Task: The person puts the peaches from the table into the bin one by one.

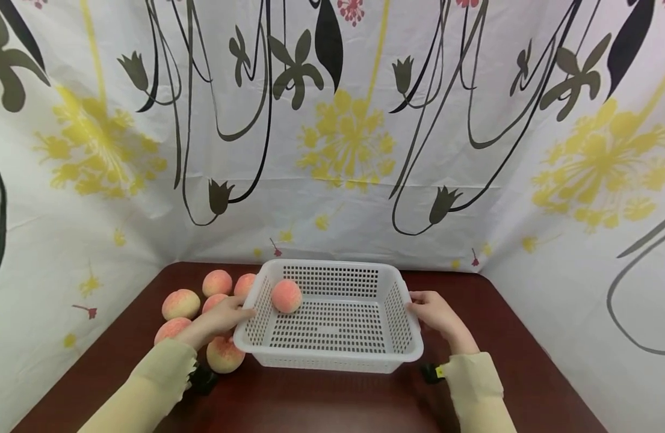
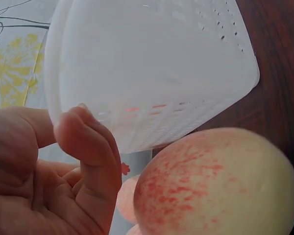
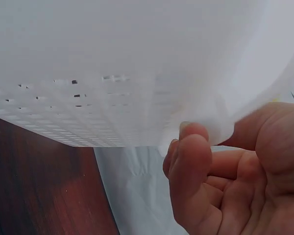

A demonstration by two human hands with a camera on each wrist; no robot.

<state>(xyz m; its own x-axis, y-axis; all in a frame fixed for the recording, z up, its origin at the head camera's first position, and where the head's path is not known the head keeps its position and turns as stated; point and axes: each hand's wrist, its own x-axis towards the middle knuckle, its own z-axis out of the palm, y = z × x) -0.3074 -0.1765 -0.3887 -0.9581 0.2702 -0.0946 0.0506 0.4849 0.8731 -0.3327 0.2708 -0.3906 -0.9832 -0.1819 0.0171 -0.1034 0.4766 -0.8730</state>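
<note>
A white perforated plastic basket is at the middle of the dark table, with one peach in its left back corner. My left hand grips the basket's left rim, thumb over the top and fingers curled beneath, as the left wrist view shows with the hand at the rim. On the opposite side my right hand holds the right rim; in the right wrist view the fingers curl under it. Several peaches lie left of the basket, around and partly behind my left hand.
The dark red-brown table ends at a white floral cloth hung behind and on both sides. One peach sits close beside the basket's left wall, below my left hand.
</note>
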